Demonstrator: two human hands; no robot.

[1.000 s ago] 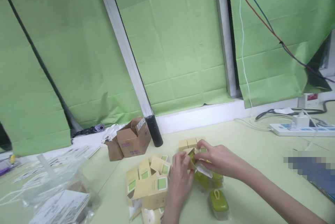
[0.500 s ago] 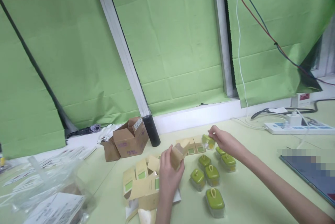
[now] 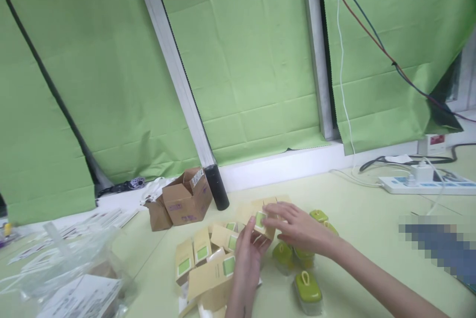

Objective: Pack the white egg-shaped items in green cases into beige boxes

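Note:
My left hand (image 3: 248, 263) is wrapped round a small cream cardboard box (image 3: 261, 223) with a green label. My right hand (image 3: 297, 224) reaches in from the right, its fingers closed against the top and side of that box. Whatever is inside the box is hidden. Beneath and beside my right hand stand several clear containers with green lids and loop handles; one container (image 3: 308, 289) sits nearest me. Left of my left hand lies a pile of similar boxes, among them an open box (image 3: 208, 276). More boxes (image 3: 284, 200) stand behind my hands, partly covered.
A brown carton (image 3: 188, 199) and a black cylinder (image 3: 217, 187) stand by the wall. At the left lie a clear plastic bag (image 3: 70, 253) and printed sheets. A white power strip (image 3: 427, 185) with cables is at the right, above a blurred-out flat object (image 3: 442, 246).
My right hand has moved left and down from behind the green-lidded containers to the box. The container it held no longer shows. The box in my left hand has turned its green label towards me.

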